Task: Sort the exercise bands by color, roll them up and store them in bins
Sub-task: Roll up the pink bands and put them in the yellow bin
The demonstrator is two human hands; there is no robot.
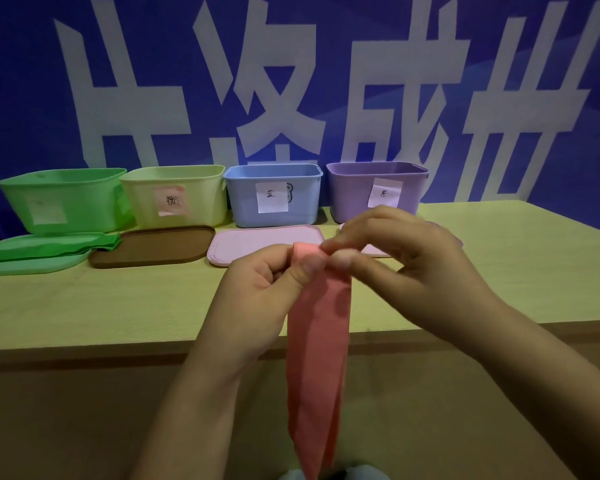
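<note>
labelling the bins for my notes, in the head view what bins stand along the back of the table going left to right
green bin → pale yellow bin → blue bin → purple bin

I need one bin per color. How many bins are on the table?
4, in a row at the table's back edge: green bin far left, yellow bin, blue bin, purple bin rightmost. None seems hidden.
</note>
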